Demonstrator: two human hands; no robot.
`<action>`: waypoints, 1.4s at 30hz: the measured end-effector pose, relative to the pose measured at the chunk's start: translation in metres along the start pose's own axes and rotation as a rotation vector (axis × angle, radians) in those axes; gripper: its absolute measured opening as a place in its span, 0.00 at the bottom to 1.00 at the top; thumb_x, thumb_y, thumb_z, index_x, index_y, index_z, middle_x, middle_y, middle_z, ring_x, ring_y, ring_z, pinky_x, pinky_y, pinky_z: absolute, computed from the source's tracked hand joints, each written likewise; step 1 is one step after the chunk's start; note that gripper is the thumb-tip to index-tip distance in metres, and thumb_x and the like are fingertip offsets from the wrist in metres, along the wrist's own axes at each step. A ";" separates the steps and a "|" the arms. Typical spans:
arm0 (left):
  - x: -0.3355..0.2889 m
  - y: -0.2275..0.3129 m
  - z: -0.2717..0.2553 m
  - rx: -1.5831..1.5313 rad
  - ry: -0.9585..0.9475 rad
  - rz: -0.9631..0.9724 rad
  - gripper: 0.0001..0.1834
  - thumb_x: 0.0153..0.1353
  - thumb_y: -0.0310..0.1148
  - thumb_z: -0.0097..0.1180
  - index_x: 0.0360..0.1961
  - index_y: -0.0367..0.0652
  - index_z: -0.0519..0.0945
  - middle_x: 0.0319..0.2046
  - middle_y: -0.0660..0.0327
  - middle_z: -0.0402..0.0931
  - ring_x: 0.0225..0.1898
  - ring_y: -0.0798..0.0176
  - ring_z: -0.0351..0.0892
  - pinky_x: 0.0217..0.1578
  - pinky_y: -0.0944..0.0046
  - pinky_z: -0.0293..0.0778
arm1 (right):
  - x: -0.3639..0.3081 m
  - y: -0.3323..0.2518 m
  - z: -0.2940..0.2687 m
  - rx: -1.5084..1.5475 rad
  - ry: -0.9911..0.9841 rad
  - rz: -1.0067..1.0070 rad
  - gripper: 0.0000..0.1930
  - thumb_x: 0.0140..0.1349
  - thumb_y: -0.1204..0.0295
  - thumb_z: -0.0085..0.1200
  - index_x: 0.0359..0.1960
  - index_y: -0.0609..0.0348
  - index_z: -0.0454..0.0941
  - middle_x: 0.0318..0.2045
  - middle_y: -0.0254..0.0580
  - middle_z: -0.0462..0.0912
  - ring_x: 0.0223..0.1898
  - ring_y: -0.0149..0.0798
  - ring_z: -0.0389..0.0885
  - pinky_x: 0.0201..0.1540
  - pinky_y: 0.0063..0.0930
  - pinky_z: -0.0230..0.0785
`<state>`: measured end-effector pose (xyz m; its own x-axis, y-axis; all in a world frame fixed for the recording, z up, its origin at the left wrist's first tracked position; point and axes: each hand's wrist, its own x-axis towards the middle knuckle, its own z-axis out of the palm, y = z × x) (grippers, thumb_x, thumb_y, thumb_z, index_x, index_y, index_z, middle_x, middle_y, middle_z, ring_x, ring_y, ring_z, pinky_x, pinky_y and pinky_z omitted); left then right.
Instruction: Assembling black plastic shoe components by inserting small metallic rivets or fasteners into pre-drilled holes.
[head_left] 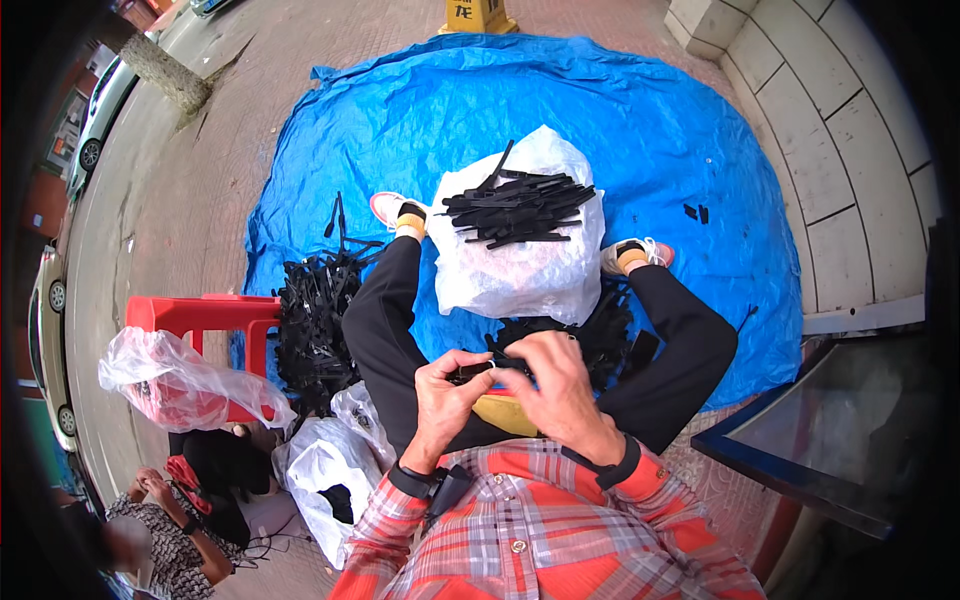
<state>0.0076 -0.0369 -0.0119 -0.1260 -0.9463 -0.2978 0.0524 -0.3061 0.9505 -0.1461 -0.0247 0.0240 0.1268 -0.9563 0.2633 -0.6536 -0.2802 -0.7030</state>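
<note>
Close in front of my body, my left hand [447,398] pinches a short black strip [468,373] between thumb and fingers. My right hand [562,388] meets it from the other side, fingers closed around the strip's other end, partly hidden. A tiny white spot shows where the fingertips come together. Beyond my hands, a pile of flat black strips [525,208] lies on a white plastic bag [500,285] between my feet. More black strips [607,330] lie heaped below that bag, between my legs.
A blue tarp [690,150] covers the ground. To the left stand a large heap of black strips [318,330], a red plastic stool [190,312] with a clear bag, and a white bag [322,470]. Another person [170,520] sits lower left. A dark-framed panel [810,440] stands right.
</note>
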 end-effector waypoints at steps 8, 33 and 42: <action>-0.007 -0.003 0.014 0.260 0.024 0.278 0.08 0.49 0.22 0.60 0.33 0.35 0.79 0.24 0.66 0.76 0.26 0.78 0.71 0.25 0.75 0.68 | -0.005 0.011 0.025 0.016 0.023 -0.018 0.09 0.54 0.73 0.52 0.27 0.63 0.65 0.23 0.49 0.67 0.25 0.50 0.71 0.27 0.40 0.65; -0.017 0.014 0.035 -0.064 0.083 0.020 0.09 0.56 0.24 0.54 0.39 0.37 0.78 0.23 0.70 0.72 0.19 0.81 0.61 0.19 0.79 0.57 | -0.008 0.013 0.009 0.945 0.052 0.566 0.11 0.61 0.67 0.51 0.27 0.63 0.73 0.15 0.31 0.72 0.15 0.19 0.67 0.16 0.14 0.59; -0.015 0.012 0.035 -0.088 0.102 -0.005 0.06 0.56 0.22 0.51 0.35 0.33 0.77 0.14 0.72 0.65 0.13 0.81 0.55 0.14 0.78 0.50 | -0.010 0.018 0.011 1.096 -0.019 0.654 0.11 0.61 0.66 0.51 0.25 0.61 0.72 0.15 0.30 0.72 0.14 0.19 0.67 0.14 0.12 0.56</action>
<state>-0.0245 -0.0230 0.0071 -0.0255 -0.9490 -0.3144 0.1391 -0.3148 0.9389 -0.1514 -0.0206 0.0014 0.0322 -0.9400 -0.3397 0.3558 0.3284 -0.8750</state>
